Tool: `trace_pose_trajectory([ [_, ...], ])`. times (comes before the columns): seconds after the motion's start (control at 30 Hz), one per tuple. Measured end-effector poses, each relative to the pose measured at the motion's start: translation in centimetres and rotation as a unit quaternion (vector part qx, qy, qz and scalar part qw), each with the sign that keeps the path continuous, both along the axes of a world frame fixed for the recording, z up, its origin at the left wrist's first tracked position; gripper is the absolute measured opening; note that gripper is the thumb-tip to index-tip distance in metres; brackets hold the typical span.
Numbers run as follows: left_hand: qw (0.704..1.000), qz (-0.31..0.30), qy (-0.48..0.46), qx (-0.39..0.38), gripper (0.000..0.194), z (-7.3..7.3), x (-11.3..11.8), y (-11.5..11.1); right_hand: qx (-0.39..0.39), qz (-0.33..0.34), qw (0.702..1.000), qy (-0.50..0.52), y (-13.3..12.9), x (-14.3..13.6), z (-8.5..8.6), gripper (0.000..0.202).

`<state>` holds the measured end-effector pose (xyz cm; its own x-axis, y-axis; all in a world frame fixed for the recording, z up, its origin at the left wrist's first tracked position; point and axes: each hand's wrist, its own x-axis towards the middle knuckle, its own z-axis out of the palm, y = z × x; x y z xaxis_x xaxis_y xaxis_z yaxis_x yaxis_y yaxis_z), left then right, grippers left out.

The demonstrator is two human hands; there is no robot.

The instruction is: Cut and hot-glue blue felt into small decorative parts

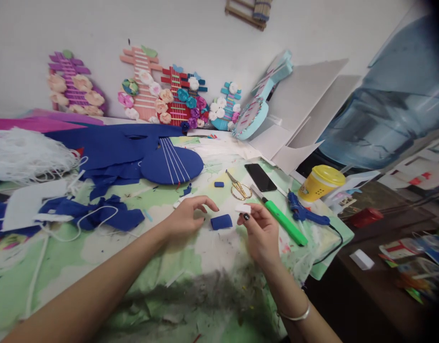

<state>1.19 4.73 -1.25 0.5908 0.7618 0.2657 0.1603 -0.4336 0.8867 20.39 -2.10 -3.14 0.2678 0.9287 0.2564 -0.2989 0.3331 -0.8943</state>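
Between my hands a piece of dark blue fabric [221, 222] lies slightly curled on the cloth. My right hand [262, 233] pinches a small white block [243, 208] between thumb and fingers, just right of that fabric. On the other side, my left hand [187, 216] hovers with thumb and fingers apart and nothing between them. A small blue-covered block [218, 184] rests farther back. Behind my left hand is a blue rounded guitar-like body [172, 165] with white strings across it. Gold-handled scissors [238, 186] and a green utility knife [285, 222] lie near my right hand.
A blue glue gun [307, 209] with its cord, a black phone [260, 177] and a yellow tub [321, 182] stand to the right. Blue scraps [112, 212] and tangled white string [30, 155] cover the left. Decorated miniature guitars [176, 97] lean on the wall.
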Motion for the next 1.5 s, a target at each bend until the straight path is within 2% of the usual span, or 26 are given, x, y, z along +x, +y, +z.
trace_pose_trajectory([
  [0.07,0.997,-0.027,0.036,0.059,0.051,-0.3,0.0,0.0,-0.019,-0.001,0.999,0.026,-0.1,0.8,0.0,0.02],
  [0.13,0.993,-0.047,0.06,0.088,0.054,-0.5,0.1,0.0,-0.043,0.012,0.998,0.048,-0.3,1.3,0.0,0.021],
  [0.3,0.989,-0.025,0.1,0.11,0.04,-0.8,1.0,-0.2,-0.081,0.064,0.99,0.093,-0.2,1.6,0.0,0.023],
  [0.43,0.985,-0.003,0.114,0.13,0.034,-1.0,1.7,-0.6,-0.088,0.066,0.986,0.124,0.1,1.8,-0.2,0.021],
  [0.53,0.985,0.032,0.116,0.126,0.024,-1.3,2.2,-0.8,-0.083,0.058,0.986,0.136,0.2,1.9,-0.3,0.022],
  [0.63,0.989,0.076,0.105,0.077,0.014,-1.4,2.5,-0.9,-0.077,0.054,0.984,0.149,0.1,1.9,-0.3,0.023],
  [0.77,0.982,0.15,0.109,0.037,0.013,-1.3,2.5,-0.7,-0.077,0.052,0.984,0.152,0.0,2.0,-0.3,0.022],
  [0.9,0.954,0.221,0.176,0.102,0.018,-1.3,2.2,-0.4,-0.085,0.055,0.986,0.133,0.0,2.0,-0.3,0.021],
  [1.03,0.931,0.255,0.225,0.133,0.019,-1.8,1.9,-0.1,-0.083,0.064,0.987,0.125,0.1,1.9,-0.3,0.02],
  [1.17,0.907,0.318,0.228,0.158,0.023,-1.9,1.3,0.1,-0.082,0.069,0.988,0.112,0.1,1.8,-0.2,0.02],
  [1.3,0.889,0.37,0.18,0.199,0.023,-1.0,0.7,-0.3,-0.089,0.071,0.989,0.096,0.2,1.7,-0.2,0.022],
  [1.37,0.906,0.342,0.13,0.214,0.017,-0.4,0.7,-1.0,-0.084,0.072,0.99,0.092,0.1,1.7,-0.3,0.023],
  [1.43,0.943,0.255,0.081,0.199,0.016,0.2,1.0,-2.0,-0.073,0.077,0.991,0.085,0.0,1.5,-0.4,0.023],
  [1.5,0.978,0.157,0.046,0.127,0.023,0.5,1.6,-3.2,-0.063,0.085,0.991,0.082,-0.3,1.2,-0.3,0.024],
])
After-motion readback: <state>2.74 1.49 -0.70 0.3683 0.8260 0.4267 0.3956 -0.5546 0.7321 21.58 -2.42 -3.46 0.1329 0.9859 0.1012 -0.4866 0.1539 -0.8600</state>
